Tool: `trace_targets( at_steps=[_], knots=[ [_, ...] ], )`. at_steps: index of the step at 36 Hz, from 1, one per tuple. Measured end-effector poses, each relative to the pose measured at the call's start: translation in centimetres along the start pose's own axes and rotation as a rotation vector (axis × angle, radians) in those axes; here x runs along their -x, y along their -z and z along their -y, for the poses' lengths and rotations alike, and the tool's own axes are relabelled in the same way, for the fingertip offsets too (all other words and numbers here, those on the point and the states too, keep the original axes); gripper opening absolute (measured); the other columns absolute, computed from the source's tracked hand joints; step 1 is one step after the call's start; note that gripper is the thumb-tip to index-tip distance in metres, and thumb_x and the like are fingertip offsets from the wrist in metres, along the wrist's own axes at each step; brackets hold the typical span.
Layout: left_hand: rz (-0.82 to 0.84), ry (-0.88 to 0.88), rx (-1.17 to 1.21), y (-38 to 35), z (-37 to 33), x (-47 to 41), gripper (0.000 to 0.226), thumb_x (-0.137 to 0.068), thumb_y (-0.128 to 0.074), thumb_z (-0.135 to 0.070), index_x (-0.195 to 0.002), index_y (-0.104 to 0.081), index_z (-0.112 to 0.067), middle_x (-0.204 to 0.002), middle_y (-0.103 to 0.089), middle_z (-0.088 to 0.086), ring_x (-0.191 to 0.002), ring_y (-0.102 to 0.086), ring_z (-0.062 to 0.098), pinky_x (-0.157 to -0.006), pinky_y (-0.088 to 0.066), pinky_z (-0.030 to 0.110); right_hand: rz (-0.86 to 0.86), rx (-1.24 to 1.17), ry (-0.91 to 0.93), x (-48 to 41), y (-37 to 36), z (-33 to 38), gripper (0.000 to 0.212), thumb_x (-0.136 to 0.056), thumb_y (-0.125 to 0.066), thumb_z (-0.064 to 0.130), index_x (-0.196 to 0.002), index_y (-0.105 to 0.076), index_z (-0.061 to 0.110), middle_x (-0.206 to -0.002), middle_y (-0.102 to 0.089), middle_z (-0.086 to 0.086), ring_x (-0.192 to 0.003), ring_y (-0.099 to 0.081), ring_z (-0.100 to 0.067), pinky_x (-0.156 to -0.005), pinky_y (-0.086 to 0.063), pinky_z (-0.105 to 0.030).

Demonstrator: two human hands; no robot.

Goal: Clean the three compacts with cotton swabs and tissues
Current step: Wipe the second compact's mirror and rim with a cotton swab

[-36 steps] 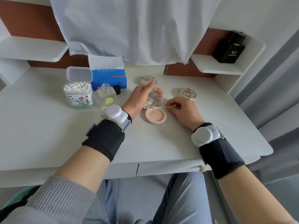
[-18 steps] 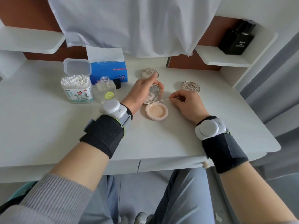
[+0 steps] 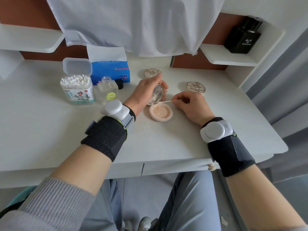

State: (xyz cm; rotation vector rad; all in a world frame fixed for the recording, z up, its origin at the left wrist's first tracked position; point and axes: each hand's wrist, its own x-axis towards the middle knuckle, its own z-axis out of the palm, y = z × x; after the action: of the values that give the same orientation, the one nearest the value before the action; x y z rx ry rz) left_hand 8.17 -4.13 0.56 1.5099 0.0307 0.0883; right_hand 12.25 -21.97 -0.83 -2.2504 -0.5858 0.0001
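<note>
black perfume bottle on shelf | clear bottle uncapped | white cloth hanging

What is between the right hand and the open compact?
In the head view, a cotton swab: the right hand pinches one end, the other end reaches the open compact near its hinge.

left hand grips lid of open compact | right hand pinches cotton swab at hinge | closed compacts: far, right

The left hand hides part of the rear compact (its near rim).
</note>
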Motion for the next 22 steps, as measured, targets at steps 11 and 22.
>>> trace_targets(
  at_steps=[11, 22],
  knots=[
    [-0.014, -0.016, 0.013, -0.1, 0.1, -0.1, 0.043, -0.102, -0.039, -0.034, -0.084, -0.061, -0.003, -0.081, -0.059, 0.017, -0.074, -0.061, 0.026, -0.063, -0.055, 0.025, -0.057, 0.045, -0.038, 0.5, 0.1, 0.0, 0.007, -0.087, -0.064, 0.021, -0.083, -0.067, 0.026, -0.07, -0.057, 0.016, -0.064, -0.048, 0.0, -0.06, -0.035, -0.004],
    [-0.026, -0.023, 0.007, 0.1, 0.3, 0.0, 0.046, -0.101, -0.04, -0.037, -0.085, -0.063, -0.001, -0.081, -0.061, 0.018, -0.077, -0.062, 0.028, -0.076, -0.056, 0.038, 0.056, -0.04, -0.018, 2.3, 1.7, -0.7, 0.017, -0.086, -0.067, 0.02, -0.075, -0.066, 0.033, -0.065, -0.055, 0.012, -0.057, -0.042, -0.001, -0.058, -0.035, -0.008]
  ],
)
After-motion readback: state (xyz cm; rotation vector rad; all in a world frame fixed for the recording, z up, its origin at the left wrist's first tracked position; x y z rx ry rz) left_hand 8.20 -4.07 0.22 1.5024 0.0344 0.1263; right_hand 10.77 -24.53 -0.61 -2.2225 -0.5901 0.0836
